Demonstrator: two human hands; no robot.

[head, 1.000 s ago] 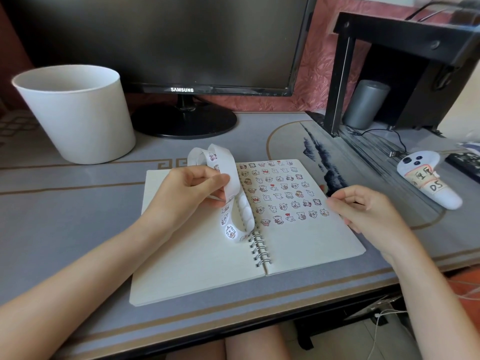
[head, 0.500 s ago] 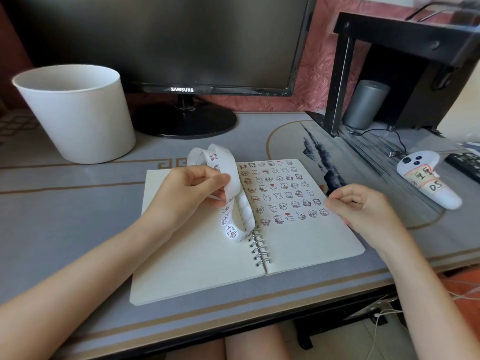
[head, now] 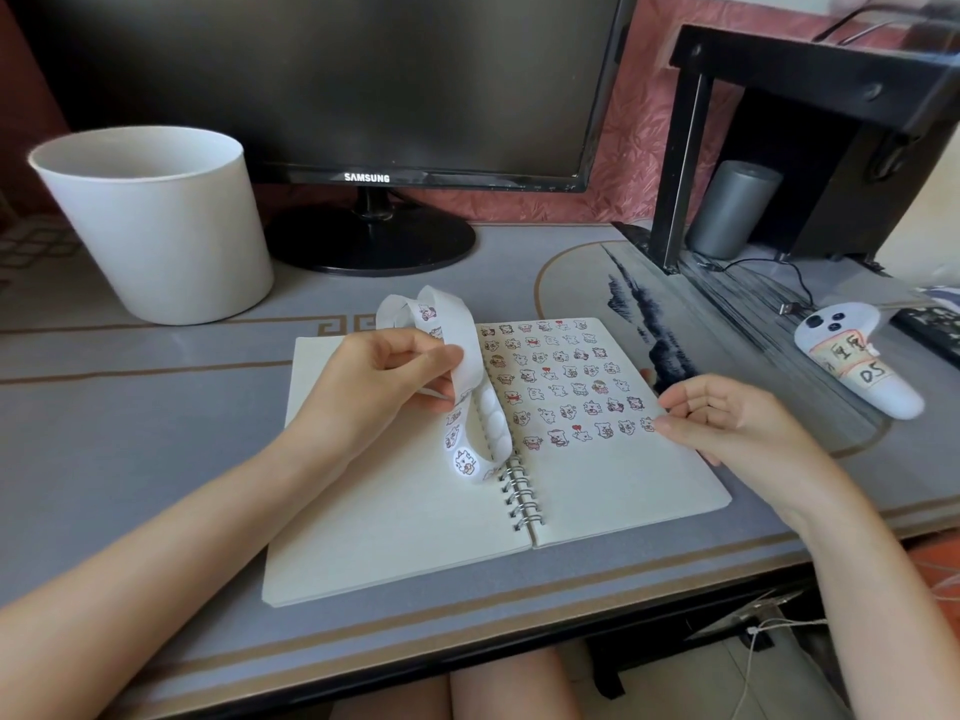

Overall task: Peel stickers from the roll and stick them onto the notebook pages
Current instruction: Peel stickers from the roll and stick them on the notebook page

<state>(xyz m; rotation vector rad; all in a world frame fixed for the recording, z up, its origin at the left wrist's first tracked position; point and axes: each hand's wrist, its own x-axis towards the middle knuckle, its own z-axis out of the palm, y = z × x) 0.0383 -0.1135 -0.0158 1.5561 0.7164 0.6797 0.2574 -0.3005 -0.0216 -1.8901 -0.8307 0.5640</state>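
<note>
An open spiral notebook lies on the desk in front of me. Its right page carries several rows of small cartoon animal stickers; the left page is blank. My left hand pinches a looping white sticker strip above the spine, and the strip's free end curls down onto the left page. My right hand rests at the right page's edge with its fingers loosely curled, and a fingertip touches the last sticker in the lowest row. Nothing shows in that hand.
A white bucket stands at the back left. A black monitor on a round foot is behind the notebook. To the right are a black shelf frame, a grey cylinder, a white controller and a cable.
My right hand has slid a little to the left, onto the right page's edge beside the lowest sticker row. The left hand and the strip have stayed where they were.
</note>
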